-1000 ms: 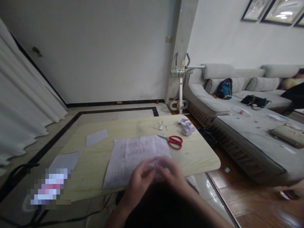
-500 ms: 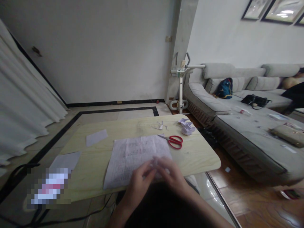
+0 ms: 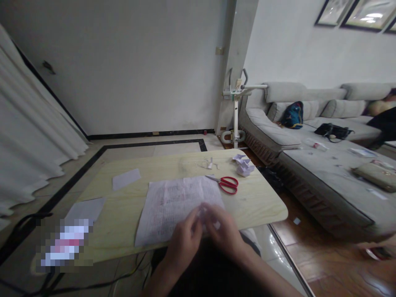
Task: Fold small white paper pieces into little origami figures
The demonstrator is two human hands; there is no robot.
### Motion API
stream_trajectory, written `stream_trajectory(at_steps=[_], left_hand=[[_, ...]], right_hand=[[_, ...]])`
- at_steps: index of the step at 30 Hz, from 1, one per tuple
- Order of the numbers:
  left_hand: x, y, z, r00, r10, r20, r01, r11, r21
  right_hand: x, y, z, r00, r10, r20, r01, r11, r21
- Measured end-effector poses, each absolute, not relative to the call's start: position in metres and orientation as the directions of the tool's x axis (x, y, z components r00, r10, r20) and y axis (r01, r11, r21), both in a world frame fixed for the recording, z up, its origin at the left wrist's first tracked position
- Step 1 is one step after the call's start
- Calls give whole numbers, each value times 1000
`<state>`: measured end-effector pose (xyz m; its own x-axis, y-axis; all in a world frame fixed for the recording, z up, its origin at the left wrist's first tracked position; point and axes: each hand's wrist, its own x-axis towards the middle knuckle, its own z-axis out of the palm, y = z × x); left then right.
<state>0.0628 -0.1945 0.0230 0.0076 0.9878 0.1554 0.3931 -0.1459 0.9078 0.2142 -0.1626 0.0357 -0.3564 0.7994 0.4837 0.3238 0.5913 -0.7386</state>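
My left hand point(image 3: 187, 234) and my right hand point(image 3: 225, 232) meet over the near edge of the table, fingers curled together. Between them is a small piece of whitish paper point(image 3: 218, 225), mostly covered by the fingers and blurred, so its shape is unclear. Under and beyond the hands a large printed sheet point(image 3: 167, 206) with fold creases lies flat. Red-handled scissors point(image 3: 228, 185) rest at its upper right corner, blades partly on the sheet. Thin paper scraps point(image 3: 210, 164) lie behind it, and folded pale-purple paper pieces point(image 3: 245, 168) stand at the far right.
On the pale wooden table point(image 3: 260, 206), a small paper rectangle point(image 3: 126, 179) and another sheet point(image 3: 88, 210) lie at the left, beside a pixelated patch. A grey sofa point(image 3: 328, 185) with bags stands to the right. White exercise equipment point(image 3: 235, 115) is behind the table.
My fingers have shifted slightly around the small paper, and my left hand has turned a little. The things on the table are unmoved.
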Motion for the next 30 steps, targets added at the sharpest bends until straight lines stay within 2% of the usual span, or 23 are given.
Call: stream_trajectory(at_steps=[5,13,19,23,27,30], left_hand=[[64,-193,24,12,976,216,501,-193,843],[67,-192,20,25,960,277,548,-245,799],[66,-191,10,-26,926,376,599,-287,748],[67,-191,13,-91,903,419,608,-283,742],[67,-189,20,-115,915,386,576,-255,777],[65,-189,25,-69,936,345,663,-216,717]], right_hand=[[211,-163,38,-296,841,454,403,540,-739],[205,-164,41,-259,889,378,532,458,-712],[202,-161,36,-213,929,303,430,368,-825],[202,-159,34,-209,922,327,453,388,-803],[203,-159,35,-245,895,373,446,446,-777],[204,-159,34,-248,878,410,457,479,-750]])
